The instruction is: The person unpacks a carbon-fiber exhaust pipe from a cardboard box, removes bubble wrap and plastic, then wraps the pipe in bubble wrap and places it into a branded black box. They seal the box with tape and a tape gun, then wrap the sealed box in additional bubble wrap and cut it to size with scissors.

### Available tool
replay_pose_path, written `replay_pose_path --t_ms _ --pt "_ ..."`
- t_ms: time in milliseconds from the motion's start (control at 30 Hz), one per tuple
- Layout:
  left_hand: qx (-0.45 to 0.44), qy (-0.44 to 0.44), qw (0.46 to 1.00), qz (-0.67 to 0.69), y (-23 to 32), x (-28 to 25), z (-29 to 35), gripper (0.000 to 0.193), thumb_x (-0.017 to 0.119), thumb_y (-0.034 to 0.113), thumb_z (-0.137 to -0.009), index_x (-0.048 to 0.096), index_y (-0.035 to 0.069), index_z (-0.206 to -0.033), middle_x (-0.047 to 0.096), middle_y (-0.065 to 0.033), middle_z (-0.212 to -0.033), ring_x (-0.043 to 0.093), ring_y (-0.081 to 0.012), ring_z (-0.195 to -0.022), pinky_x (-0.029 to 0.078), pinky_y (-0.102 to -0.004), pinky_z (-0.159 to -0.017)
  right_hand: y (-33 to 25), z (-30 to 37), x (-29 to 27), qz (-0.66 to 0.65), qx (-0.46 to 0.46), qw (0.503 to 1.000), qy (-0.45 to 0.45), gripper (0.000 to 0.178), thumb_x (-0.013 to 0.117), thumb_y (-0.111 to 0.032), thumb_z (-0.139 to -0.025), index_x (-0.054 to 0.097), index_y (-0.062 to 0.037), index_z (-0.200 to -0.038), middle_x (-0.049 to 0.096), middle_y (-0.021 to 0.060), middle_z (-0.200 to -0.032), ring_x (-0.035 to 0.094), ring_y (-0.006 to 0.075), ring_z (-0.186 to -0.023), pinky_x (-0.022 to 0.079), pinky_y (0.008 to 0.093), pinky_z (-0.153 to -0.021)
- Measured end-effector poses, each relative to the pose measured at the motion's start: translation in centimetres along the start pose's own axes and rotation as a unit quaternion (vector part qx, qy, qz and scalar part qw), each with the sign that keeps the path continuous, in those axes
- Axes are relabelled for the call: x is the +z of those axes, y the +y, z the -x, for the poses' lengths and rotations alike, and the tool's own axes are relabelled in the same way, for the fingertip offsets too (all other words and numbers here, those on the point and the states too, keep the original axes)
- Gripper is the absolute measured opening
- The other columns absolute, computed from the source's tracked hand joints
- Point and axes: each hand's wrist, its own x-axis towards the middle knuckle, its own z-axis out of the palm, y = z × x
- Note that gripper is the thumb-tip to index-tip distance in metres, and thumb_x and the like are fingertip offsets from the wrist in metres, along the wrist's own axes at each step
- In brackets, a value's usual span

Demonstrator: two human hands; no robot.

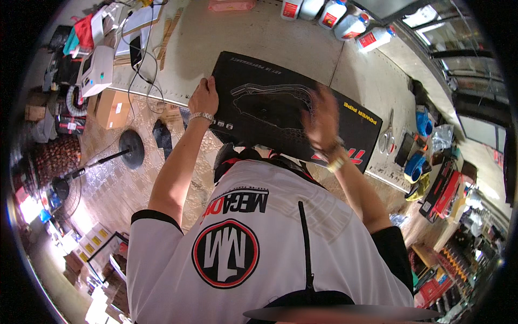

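Note:
A long, flat black cardboard box [259,110] lies at a slant over the near edge of the pale table [286,38]. Its top face carries a white line drawing of a bent pipe, with yellow and red lettering toward the right end. My left hand [204,101] grips the box's left end, fingers closed at the edge. Over the right half of the same face is my right hand [324,119], smeared by motion. Whether its palm touches the cardboard, and how its fingers are set, I cannot make out.
White bottles [350,27] with red labels line the far right side. Scissors [386,141] and blue tape dispensers [424,121] lie right of the box. At left are a phone [136,52], cables, a white boxy device [97,71] and a brown carton [111,108]. A round black stand base [131,149] is on the floor.

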Motion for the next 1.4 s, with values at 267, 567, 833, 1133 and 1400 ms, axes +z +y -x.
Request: replay_pose_path --t_ms 267,567,833,1133,1400 --pt "0.03 0.006 0.999 -0.03 -0.7 -0.3 -0.2 0.044 0.032 0.04 -0.099 0.064 0.01 -0.102 0.066 -0.0228 -0.083 0.064 -0.0441 -0.078 0.05 -0.0513 -0.074 -10.7 -19.1 16.3 -0.026 -0.18 0.979 -0.095 0.031 0.058 -0.03 -0.087 0.062 -0.0061 -0.107 0.059 0.0117 -0.117 0.051 0.0312 -0.115 0.043 0.0467 -0.094" --pt "0.091 -0.055 0.985 0.137 -1.8 0.4 -2.0 0.04 0.044 0.034 -0.096 0.061 0.0 -0.109 0.062 -0.0251 -0.092 0.059 -0.0423 -0.088 0.047 -0.0488 -0.079 -10.4 -20.4 18.3 0.011 -0.176 0.964 -0.2 0.021 0.054 -0.026 -0.089 0.068 -0.0096 -0.087 0.064 0.0025 -0.092 0.055 0.0257 -0.094 0.047 0.0416 -0.081" --pt "0.064 -0.119 0.982 0.135 -1.6 -0.1 -1.9 0.05 0.042 0.042 -0.096 0.054 0.003 -0.124 0.06 -0.0267 -0.114 0.056 -0.0426 -0.106 0.045 -0.0485 -0.088 -10.8 -20.3 17.6 0.071 -0.121 0.951 -0.275 0.03 0.047 -0.032 -0.092 0.068 -0.0121 -0.097 0.064 0.0053 -0.106 0.052 0.0255 -0.11 0.038 0.0437 -0.094" --pt "0.096 -0.091 0.974 0.182 -6.0 1.5 1.8 0.059 0.06 0.043 -0.089 0.051 -0.002 -0.127 0.062 -0.0286 -0.109 0.062 -0.0416 -0.099 0.049 -0.043 -0.083 -12.3 -17.7 17.8 0.076 0.008 0.974 -0.213 0.044 0.047 -0.05 -0.089 0.071 -0.0143 -0.1 0.056 0.0115 -0.117 0.048 0.0282 -0.117 0.037 0.0463 -0.093" --pt "0.144 -0.095 0.973 0.152 -5.5 1.0 1.4 0.059 0.055 0.04 -0.093 0.044 -0.003 -0.133 0.056 -0.0274 -0.12 0.056 -0.0417 -0.108 0.045 -0.0434 -0.09 -12.2 -18.2 17.0 0.014 0.007 1.0 -0.023 0.038 0.06 -0.043 -0.085 0.063 -0.0108 -0.106 0.05 0.0156 -0.124 0.052 0.0306 -0.108 0.042 0.0452 -0.089"
